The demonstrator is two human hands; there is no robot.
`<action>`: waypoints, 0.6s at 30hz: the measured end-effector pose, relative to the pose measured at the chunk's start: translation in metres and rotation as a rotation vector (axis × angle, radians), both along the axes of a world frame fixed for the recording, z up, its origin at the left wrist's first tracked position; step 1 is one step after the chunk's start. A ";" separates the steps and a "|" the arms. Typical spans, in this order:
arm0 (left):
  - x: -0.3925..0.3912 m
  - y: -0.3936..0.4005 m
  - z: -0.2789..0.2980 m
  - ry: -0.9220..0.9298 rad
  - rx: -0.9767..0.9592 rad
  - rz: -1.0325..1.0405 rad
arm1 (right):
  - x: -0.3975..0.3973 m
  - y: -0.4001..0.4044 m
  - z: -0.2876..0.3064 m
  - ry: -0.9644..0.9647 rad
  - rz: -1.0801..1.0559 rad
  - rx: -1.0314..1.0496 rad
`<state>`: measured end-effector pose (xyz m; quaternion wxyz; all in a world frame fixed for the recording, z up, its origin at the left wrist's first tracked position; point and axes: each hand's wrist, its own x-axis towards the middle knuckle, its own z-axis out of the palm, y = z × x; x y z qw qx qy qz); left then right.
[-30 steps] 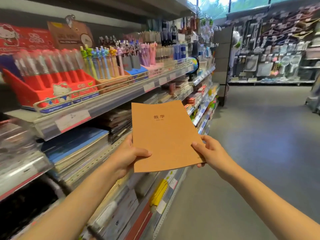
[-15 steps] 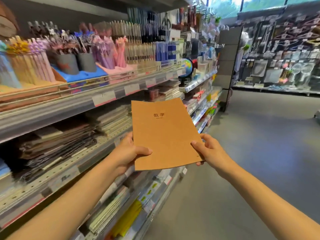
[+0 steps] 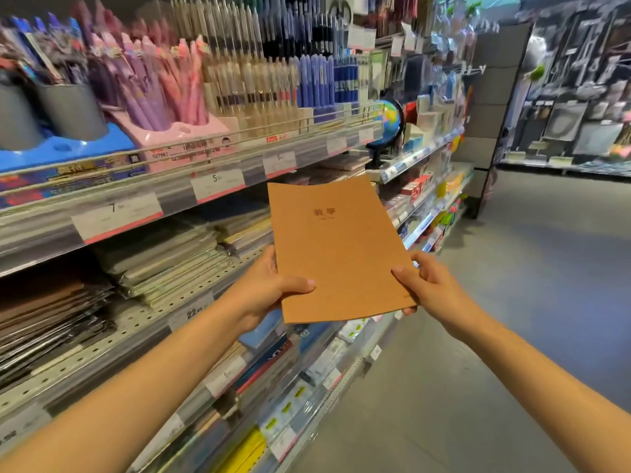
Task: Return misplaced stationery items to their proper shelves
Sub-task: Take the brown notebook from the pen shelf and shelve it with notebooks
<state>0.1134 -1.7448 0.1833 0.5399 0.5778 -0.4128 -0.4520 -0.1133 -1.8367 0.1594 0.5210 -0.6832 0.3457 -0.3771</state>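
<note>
A thin brown kraft notebook point(image 3: 338, 247) with small dark characters on its cover is held up in front of me, beside the shelving on my left. My left hand point(image 3: 264, 288) grips its lower left edge, thumb on the cover. My right hand point(image 3: 426, 285) grips the lower right corner, thumb on top and fingers behind. The middle shelf point(image 3: 143, 322) to the left carries flat stacks of wrapped notebooks in grey and brown.
The upper shelf point(image 3: 170, 189) holds rows of pens in pink, blue and grey holders, with price tags along its rail. A small globe point(image 3: 389, 128) stands farther along. Lower shelves hold more packed stationery. Grey aisle floor point(image 3: 512, 302) stretches to my right toward a far wall display.
I have moved forward along the aisle; the red pen display has slid out of view and the pink and blue pens are nearer. Both hands keep the same hold on the notebook.
</note>
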 end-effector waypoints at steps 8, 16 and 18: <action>0.001 -0.035 -0.009 0.003 0.070 0.169 | 0.018 -0.081 -0.013 0.007 0.208 -0.017; -0.022 -0.045 -0.028 0.055 0.115 0.426 | 0.036 -0.147 -0.024 0.066 0.511 -0.088; -0.034 -0.037 -0.037 0.071 0.129 0.505 | 0.042 -0.154 -0.030 0.099 0.583 -0.098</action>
